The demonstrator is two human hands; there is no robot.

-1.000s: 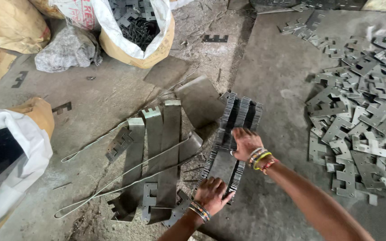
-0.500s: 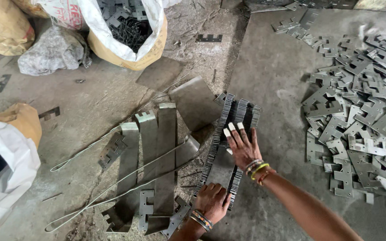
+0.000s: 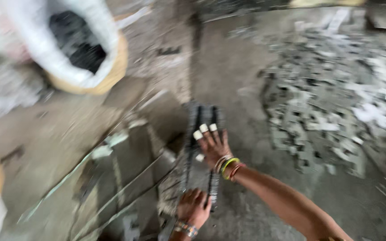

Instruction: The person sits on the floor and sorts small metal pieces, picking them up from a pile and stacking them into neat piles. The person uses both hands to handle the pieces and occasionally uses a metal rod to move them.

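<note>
The view is motion-blurred. A long row of thin dark metal stampings (image 3: 200,117), packed on edge, lies on the concrete floor in the middle. My right hand (image 3: 214,145), with white tape on its fingertips and bangles at the wrist, lies flat on top of the row, fingers stretched toward its far end. My left hand (image 3: 193,207), with a bracelet at the wrist, sits at the row's near end with fingers curled over it.
An open white sack (image 3: 95,67) of dark metal pieces stands at the back left. A wide heap of grey metal stampings (image 3: 331,102) covers the floor on the right. Flat grey plates and long wire rods (image 3: 126,183) lie left of the row.
The camera has swung and the picture has blurred. My right hand stays flat on the row, a little nearer its far end. My left hand remains at the near end.
</note>
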